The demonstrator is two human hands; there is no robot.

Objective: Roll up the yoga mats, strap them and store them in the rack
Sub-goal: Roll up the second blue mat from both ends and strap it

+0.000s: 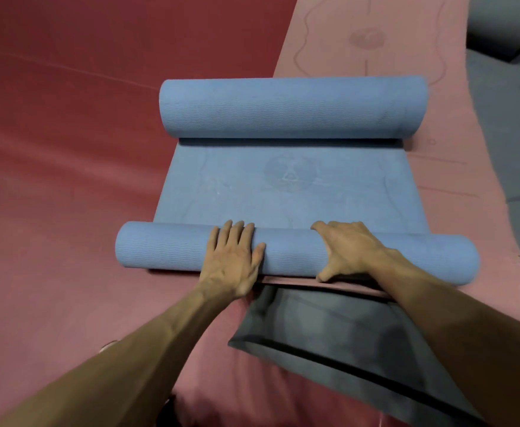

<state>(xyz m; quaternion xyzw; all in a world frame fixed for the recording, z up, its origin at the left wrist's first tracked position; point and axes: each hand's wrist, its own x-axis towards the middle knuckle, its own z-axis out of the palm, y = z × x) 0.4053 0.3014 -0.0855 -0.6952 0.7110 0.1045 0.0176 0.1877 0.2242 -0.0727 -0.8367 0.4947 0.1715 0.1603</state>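
Observation:
A blue yoga mat (286,180) lies across the middle of the view, rolled at both ends. Its near roll (166,246) lies under both hands and its far roll (289,107) lies beyond a flat stretch with an embossed emblem. My left hand (234,257) rests palm-down on the near roll with straight fingers. My right hand (348,249) lies over the same roll, fingers draped across the top and thumb down its near side. A pink mat (449,180) lies flat beneath the blue one.
A dark grey mat (329,337) lies partly under the pink one, close to me. Red floor matting (67,149) covers the left side. A grey floor strip (508,134) and a dark block (505,23) are at the far right.

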